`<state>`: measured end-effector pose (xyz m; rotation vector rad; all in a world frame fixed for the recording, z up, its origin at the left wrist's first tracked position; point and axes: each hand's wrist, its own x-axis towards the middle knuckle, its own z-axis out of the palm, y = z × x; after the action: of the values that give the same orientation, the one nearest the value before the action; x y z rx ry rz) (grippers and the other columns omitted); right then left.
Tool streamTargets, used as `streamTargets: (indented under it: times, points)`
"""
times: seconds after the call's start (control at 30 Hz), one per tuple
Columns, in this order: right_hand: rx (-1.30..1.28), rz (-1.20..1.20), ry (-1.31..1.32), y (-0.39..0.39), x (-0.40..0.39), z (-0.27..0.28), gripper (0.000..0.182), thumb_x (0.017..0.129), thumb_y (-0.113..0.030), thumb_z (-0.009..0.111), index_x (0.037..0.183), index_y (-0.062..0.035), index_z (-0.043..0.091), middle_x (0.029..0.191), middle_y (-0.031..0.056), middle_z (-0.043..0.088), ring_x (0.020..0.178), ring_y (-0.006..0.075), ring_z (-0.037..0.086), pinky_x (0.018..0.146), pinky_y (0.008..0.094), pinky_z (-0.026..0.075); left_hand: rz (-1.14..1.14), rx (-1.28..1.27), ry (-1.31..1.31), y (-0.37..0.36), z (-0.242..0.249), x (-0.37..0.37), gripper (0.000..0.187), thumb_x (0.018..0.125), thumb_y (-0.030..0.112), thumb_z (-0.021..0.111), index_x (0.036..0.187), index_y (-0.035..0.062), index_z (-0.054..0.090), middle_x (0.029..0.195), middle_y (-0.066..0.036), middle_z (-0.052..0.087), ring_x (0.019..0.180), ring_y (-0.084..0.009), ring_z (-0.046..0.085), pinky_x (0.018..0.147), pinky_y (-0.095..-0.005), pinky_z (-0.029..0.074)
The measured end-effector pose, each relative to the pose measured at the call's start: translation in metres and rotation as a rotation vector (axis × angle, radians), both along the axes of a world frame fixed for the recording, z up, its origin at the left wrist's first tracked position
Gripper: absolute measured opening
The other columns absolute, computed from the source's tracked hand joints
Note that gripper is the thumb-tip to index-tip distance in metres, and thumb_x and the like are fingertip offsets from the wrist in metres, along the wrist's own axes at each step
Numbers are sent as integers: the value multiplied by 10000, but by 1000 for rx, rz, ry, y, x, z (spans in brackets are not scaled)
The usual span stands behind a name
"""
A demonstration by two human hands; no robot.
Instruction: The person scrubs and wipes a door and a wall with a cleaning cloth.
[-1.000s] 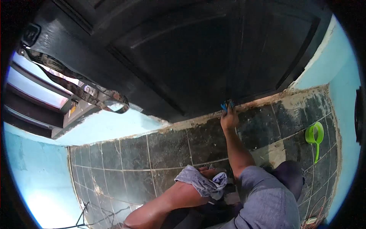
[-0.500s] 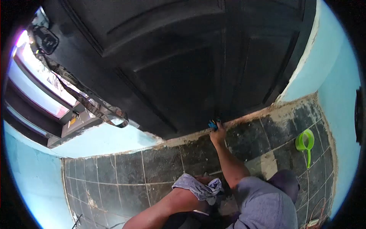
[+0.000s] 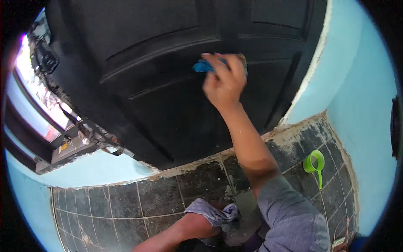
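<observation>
My right hand [image 3: 224, 84], slightly blurred, is raised against a dark panelled door [image 3: 168, 113]. Its fingers are closed round a crumpled blue item [image 3: 203, 66], which sticks out on the left; something brownish shows behind the knuckles. At the bottom centre a bare forearm [image 3: 172, 235] comes from the lower left to a greyish-purple cloth [image 3: 214, 213]. The cloth lies over the end of that arm, and the fingers of my left hand are hidden, so its grip cannot be made out.
A green dipper [image 3: 314, 162] stands on the dark tiled floor [image 3: 121, 203] at the right. Light-blue walls [image 3: 361, 96] flank the door. Patterned straps [image 3: 69, 107] hang at its left edge beside a window. A cable and a small box are at the lower right.
My right hand has risen from the door's bottom edge to its middle panels, with the blue item still in it. The view has shifted; the cloth stays at the end of the left arm.
</observation>
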<state>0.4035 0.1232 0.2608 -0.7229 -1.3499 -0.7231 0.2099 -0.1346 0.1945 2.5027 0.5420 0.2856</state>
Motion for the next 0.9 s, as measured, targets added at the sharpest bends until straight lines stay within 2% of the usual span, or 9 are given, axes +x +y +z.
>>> streamTargets:
  times: [0.1, 0.27, 0.33, 0.4, 0.5, 0.7, 0.77, 0.87, 0.9]
  points:
    - [-81, -36, -122, -2, 8, -22, 383, 799, -15, 677, 1150, -142, 759, 933, 86, 599, 801, 290, 587, 687, 409, 455, 59, -38, -9, 2, -9, -1, 452, 792, 176, 663, 1243, 162, 629, 1096, -132, 716, 909, -343, 708, 717, -442, 567]
    - [-480, 72, -341, -34, 37, -164, 310, 811, -76, 701, 1118, -82, 741, 999, 105, 594, 898, 305, 595, 811, 434, 505, 99, -111, 40, 5, -14, 15, 526, 768, 169, 665, 1292, 127, 629, 1109, -164, 713, 937, -374, 700, 778, -456, 571]
    - [-817, 106, -510, -54, 48, -252, 302, 826, -73, 703, 1126, -56, 737, 1020, 126, 629, 974, 343, 638, 896, 459, 530, 85, -143, 43, 3, -15, 29, 548, 769, 175, 666, 1311, 110, 621, 1115, -181, 708, 979, -386, 695, 823, -455, 569]
    - [-1741, 235, -604, -85, 64, -279, 286, 852, -69, 689, 1133, -36, 728, 1100, 162, 676, 1061, 361, 665, 947, 469, 533, 73, -160, 196, -3, -29, 32, 549, 782, 177, 667, 1322, 97, 610, 1120, -191, 705, 1011, -390, 689, 856, -450, 566]
    - [-1876, 468, -185, -123, 69, -256, 265, 867, -77, 688, 1125, -32, 725, 1175, 193, 691, 1077, 354, 678, 961, 466, 533, 169, -127, 186, -3, -23, 42, 569, 801, 177, 684, 1350, 72, 580, 1116, -196, 701, 1013, -396, 684, 878, -455, 559]
    - [-1382, 1114, -146, -102, 36, -157, 390, 959, -306, 638, 1265, -76, 716, 1263, 178, 669, 1203, 329, 629, 1016, 445, 510, 367, -8, 57, 5, -24, 44, 577, 794, 124, 732, 1338, 34, 563, 1062, -159, 697, 967, -380, 684, 927, -440, 546]
    - [-1273, 1388, -53, -99, 28, -117, 453, 1011, -411, 587, 1304, -86, 703, 1274, 173, 657, 1213, 320, 618, 1035, 423, 496, 528, -43, -100, 3, -14, 48, 563, 791, 81, 735, 1324, 28, 561, 1050, -143, 689, 977, -350, 679, 1028, -446, 489]
    - [-1488, 1436, 54, -124, 31, -59, 529, 1056, -506, 521, 1319, -81, 695, 1250, 164, 650, 1180, 290, 622, 1025, 383, 481, 575, 345, -222, 10, -20, 33, 616, 834, 22, 742, 1395, 6, 488, 1037, -110, 667, 1010, -288, 653, 1217, -495, 270]
    - [-1414, 1433, -101, -116, 32, -56, 573, 1046, -554, 542, 1294, -58, 687, 1219, 144, 649, 1153, 254, 619, 983, 346, 478, 700, 215, -328, 3, -26, 31, 612, 849, 26, 743, 1402, 7, 481, 1035, -99, 665, 1016, -278, 647, 1232, -506, 234]
